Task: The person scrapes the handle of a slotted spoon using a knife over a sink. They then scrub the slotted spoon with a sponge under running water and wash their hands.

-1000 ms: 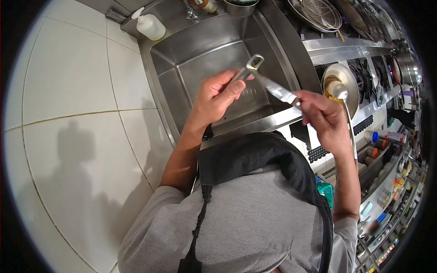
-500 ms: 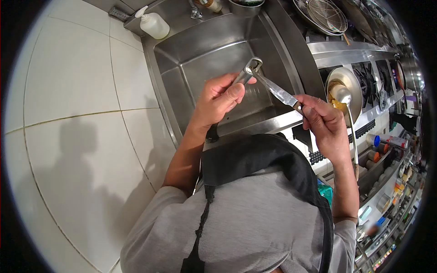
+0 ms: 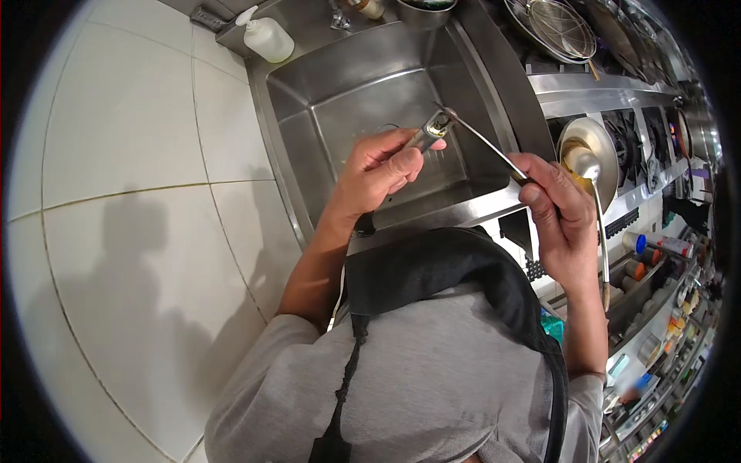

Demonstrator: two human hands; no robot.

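My left hand (image 3: 384, 171) is closed round a short metal tube-like tool (image 3: 427, 137) over the sink (image 3: 370, 96). Greenish-brown residue shows in the tool's open end. In my right hand (image 3: 562, 216) a small knife (image 3: 490, 147) is pinched by its handle. The blade is seen nearly edge-on, and its tip is at the open end of the tool; whether they touch I cannot tell.
A white pump bottle (image 3: 268, 38) and a faucet (image 3: 338, 17) stand at the sink's far edge, beside a metal container (image 3: 426, 11). On the stove at right is a pan (image 3: 603, 139) with a ladle (image 3: 588, 165). Strainers (image 3: 557, 27) lie beyond it.
The knife has turned in my right hand from showing its flat side to nearly edge-on, its tip staying near the tool's end. The view has shifted slightly.
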